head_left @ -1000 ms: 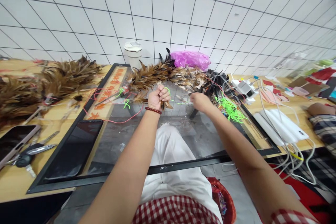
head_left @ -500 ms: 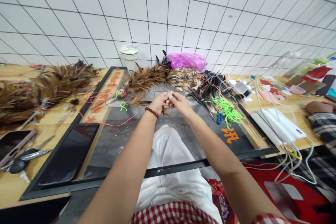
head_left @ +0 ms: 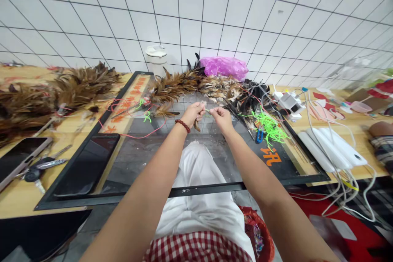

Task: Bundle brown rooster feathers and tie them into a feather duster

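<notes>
Above the glass panel, my left hand, with a bead bracelet at the wrist, is closed around a small bunch of brown feathers, whose tips poke out below the fingers. A short, thin green string spans the gap to my right hand, which pinches its other end. The hands are slightly apart. Right of them lies a tangle of bright green strings with a small blue tool. Behind them are brown feathers and black feathers.
A white lidded cup and a pink plastic bag stand by the tiled wall. Black phone and keys lie left. White power banks with cables lie right, near another person's arm.
My hands were together and have moved apart, the right one shifting rightward, with the green string now showing between them. The camera view has shifted slightly.
</notes>
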Tool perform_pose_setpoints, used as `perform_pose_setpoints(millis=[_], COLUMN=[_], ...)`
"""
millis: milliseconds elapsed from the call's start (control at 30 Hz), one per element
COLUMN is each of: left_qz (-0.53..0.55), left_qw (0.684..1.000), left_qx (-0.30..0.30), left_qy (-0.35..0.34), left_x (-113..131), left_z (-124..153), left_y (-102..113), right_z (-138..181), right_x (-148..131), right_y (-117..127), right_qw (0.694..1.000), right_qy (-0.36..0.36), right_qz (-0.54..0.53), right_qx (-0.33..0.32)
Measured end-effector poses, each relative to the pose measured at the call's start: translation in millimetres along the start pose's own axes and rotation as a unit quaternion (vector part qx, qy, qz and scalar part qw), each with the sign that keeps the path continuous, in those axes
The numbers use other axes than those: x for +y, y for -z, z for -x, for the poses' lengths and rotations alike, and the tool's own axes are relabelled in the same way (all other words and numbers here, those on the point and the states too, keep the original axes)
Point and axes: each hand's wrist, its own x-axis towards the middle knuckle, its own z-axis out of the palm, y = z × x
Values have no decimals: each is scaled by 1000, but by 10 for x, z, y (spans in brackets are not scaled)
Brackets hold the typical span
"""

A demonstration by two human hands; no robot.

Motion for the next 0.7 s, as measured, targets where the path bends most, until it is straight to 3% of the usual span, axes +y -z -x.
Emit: perform_pose_setpoints(millis=[267, 567, 700], left_qz=[-95, -108, -112], left_qw=[995, 981, 987], left_qx=[-4, -127, -87], left_qy=[5, 100, 72], left_x=[-69, 45, 28], left_z=[-1, 42, 81], left_y=[-61, 34, -22], right_z=[-19, -60, -79], right_x=[-38, -35, -35], right_y=[31, 55, 36], right_qw=[997, 985, 990], right_qy=[0, -8, 25], right_qz=[-77, -132, -114], right_qx=[-23, -114, -77])
